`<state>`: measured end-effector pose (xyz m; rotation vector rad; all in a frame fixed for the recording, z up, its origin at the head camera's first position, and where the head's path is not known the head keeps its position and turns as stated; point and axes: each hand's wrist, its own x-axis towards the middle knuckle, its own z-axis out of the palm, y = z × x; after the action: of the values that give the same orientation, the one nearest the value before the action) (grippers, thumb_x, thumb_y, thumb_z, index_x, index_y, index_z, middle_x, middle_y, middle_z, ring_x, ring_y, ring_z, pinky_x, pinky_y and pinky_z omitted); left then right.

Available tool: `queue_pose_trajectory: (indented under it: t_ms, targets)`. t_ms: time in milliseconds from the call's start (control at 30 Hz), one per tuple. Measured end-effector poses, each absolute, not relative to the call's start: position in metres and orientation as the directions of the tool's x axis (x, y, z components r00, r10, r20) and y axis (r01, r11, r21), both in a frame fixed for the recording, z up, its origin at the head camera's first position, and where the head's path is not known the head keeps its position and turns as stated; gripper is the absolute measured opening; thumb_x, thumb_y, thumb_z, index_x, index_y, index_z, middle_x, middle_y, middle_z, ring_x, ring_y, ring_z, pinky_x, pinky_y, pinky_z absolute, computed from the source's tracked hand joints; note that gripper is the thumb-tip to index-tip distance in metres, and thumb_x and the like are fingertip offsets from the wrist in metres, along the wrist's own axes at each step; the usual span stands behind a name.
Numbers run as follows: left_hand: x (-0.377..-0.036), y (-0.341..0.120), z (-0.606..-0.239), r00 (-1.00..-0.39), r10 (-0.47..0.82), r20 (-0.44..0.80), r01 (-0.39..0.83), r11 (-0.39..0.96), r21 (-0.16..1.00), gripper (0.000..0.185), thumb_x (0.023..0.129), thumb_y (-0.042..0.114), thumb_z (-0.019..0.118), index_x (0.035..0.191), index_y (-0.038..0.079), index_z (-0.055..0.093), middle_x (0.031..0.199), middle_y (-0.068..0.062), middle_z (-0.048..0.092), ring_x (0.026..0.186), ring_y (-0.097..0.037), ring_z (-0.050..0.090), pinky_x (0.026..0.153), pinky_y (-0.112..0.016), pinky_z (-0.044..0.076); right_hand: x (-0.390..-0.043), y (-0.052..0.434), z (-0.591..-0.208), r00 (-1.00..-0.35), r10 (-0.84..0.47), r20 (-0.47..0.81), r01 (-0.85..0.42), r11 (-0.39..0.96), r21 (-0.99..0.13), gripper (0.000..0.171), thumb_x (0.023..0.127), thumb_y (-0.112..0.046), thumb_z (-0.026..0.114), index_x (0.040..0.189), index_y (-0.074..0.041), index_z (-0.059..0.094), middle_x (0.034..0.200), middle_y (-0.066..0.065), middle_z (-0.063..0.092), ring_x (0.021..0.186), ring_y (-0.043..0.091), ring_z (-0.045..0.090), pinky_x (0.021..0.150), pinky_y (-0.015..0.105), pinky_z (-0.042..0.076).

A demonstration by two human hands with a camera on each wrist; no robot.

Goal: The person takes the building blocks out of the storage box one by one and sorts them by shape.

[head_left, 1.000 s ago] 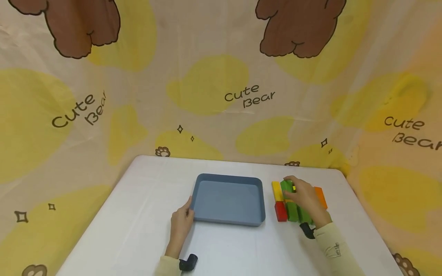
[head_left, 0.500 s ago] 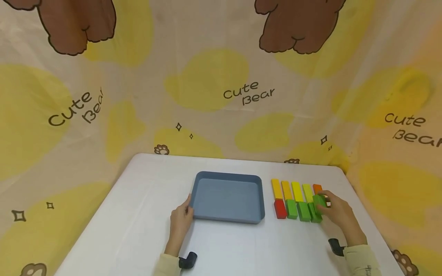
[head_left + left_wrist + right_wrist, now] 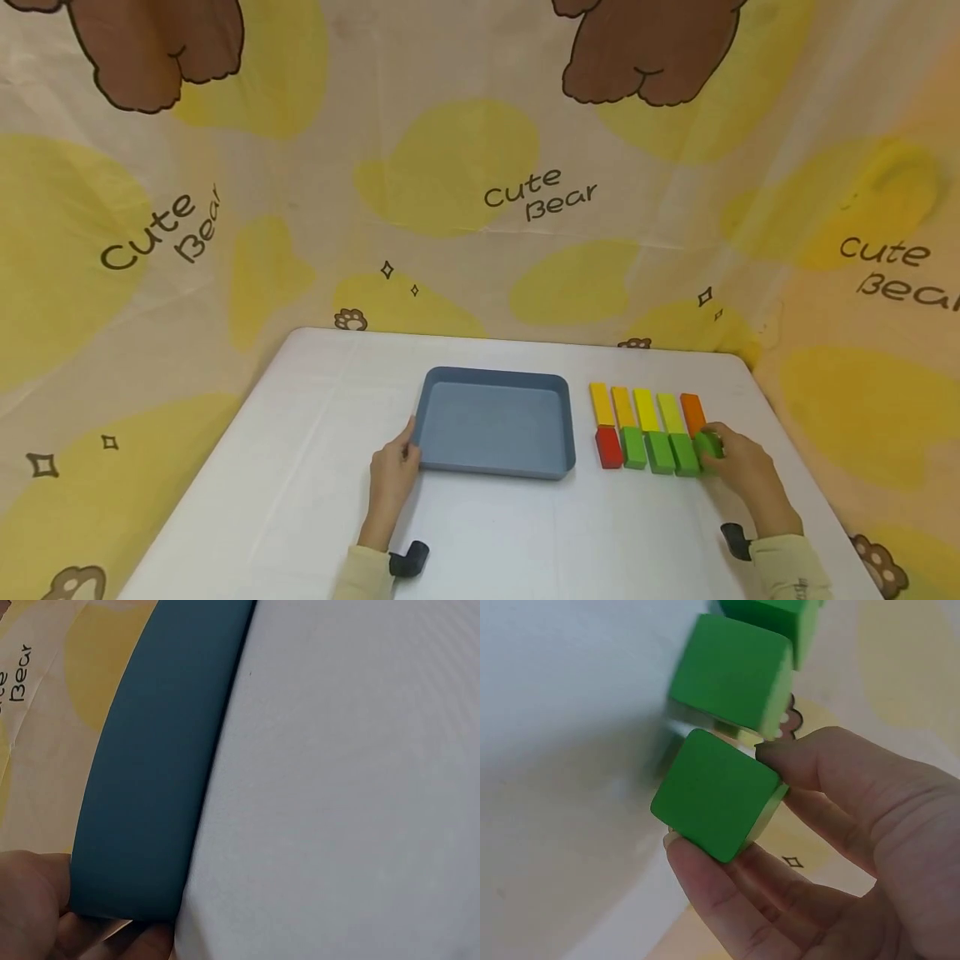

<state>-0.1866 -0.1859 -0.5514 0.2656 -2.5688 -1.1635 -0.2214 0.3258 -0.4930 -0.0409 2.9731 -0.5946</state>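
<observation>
My left hand [image 3: 392, 485] grips the front left corner of a shallow blue-grey tray [image 3: 493, 427]. In the left wrist view, the thumb and fingers [image 3: 150, 941] lie around the end of the tray wall [image 3: 146, 765]. At the right end of the front row of blocks, my right hand [image 3: 752, 477] pinches a green block [image 3: 707, 451]. The right wrist view shows that green block [image 3: 714, 796] between thumb and fingertips, close beside another green block [image 3: 735, 671].
Right of the tray, the front row holds a red block [image 3: 609, 447] and several green blocks [image 3: 660, 452]. Behind it lie yellow blocks [image 3: 645, 410] and an orange block [image 3: 693, 414]. A patterned cloth [image 3: 450, 183] hangs behind the white table [image 3: 480, 533].
My right hand has carried the green block from above the back row rightward, then lowered it at the front row's right end. The left hand stays on the tray.
</observation>
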Motion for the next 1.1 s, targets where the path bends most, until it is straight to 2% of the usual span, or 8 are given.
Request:
queue_pose_trajectory:
  t_ms: [233, 467, 733, 1033, 1100]
  targets:
    - [-0.184, -0.187, -0.553, -0.938, -0.295, 0.179, -0.056, 0.642, 0.765, 0.048, 0.090, 0.004, 0.054, 0.138, 0.005, 0.055, 0.053, -0.001, 0.052, 0.043, -0.006, 0.028, 0.044, -0.021, 0.030, -0.223, 0.323, -0.503, -0.996, -0.047, -0.082, -0.015, 0.937, -0.348, 0.049, 0.084, -0.014, 0.069, 0.126, 0.007, 0.052, 0.115, 0.038, 0.058, 0.099, 0.049, 0.057, 0.081, 0.061, 0.047]
    - [-0.181, -0.189, -0.553, -0.941, -0.296, 0.166, -0.066, 0.639, 0.767, 0.048, 0.090, 0.004, 0.054, 0.138, 0.004, 0.055, 0.058, -0.005, 0.059, 0.045, -0.009, 0.032, 0.044, -0.021, 0.031, -0.216, 0.321, -0.507, -0.995, -0.037, -0.089, -0.004, 0.940, -0.342, 0.050, 0.085, -0.014, 0.070, 0.125, 0.010, 0.050, 0.111, 0.039, 0.059, 0.097, 0.050, 0.057, 0.080, 0.061, 0.047]
    - [-0.181, -0.190, -0.552, -0.936, -0.302, 0.179, -0.058, 0.636, 0.770, 0.048, 0.090, 0.004, 0.053, 0.138, 0.005, 0.055, 0.052, -0.002, 0.051, 0.044, -0.008, 0.028, 0.043, -0.022, 0.029, -0.219, 0.319, -0.507, -0.998, -0.060, -0.025, -0.049, 0.948, -0.315, 0.049, 0.084, -0.012, 0.067, 0.124, 0.010, 0.050, 0.103, 0.035, 0.061, 0.087, 0.043, 0.059, 0.073, 0.057, 0.048]
    - [-0.182, -0.189, -0.553, -0.935, -0.304, 0.186, -0.060, 0.648, 0.759, 0.047, 0.090, 0.004, 0.053, 0.137, 0.004, 0.056, 0.051, -0.001, 0.047, 0.045, -0.008, 0.028, 0.044, -0.021, 0.028, -0.217, 0.316, -0.510, -0.997, -0.029, -0.069, -0.005, 0.945, -0.327, 0.050, 0.088, -0.013, 0.064, 0.128, 0.012, 0.047, 0.110, 0.039, 0.058, 0.095, 0.049, 0.058, 0.079, 0.060, 0.048]
    - [-0.183, -0.190, -0.555, -0.936, -0.298, 0.189, -0.054, 0.650, 0.758, 0.047, 0.090, 0.004, 0.053, 0.137, 0.005, 0.056, 0.054, -0.006, 0.053, 0.046, -0.008, 0.030, 0.045, -0.021, 0.029, -0.216, 0.314, -0.510, -0.998, -0.015, -0.066, 0.008, 0.942, -0.335, 0.050, 0.089, -0.015, 0.062, 0.128, 0.013, 0.046, 0.111, 0.040, 0.057, 0.096, 0.049, 0.057, 0.080, 0.060, 0.047]
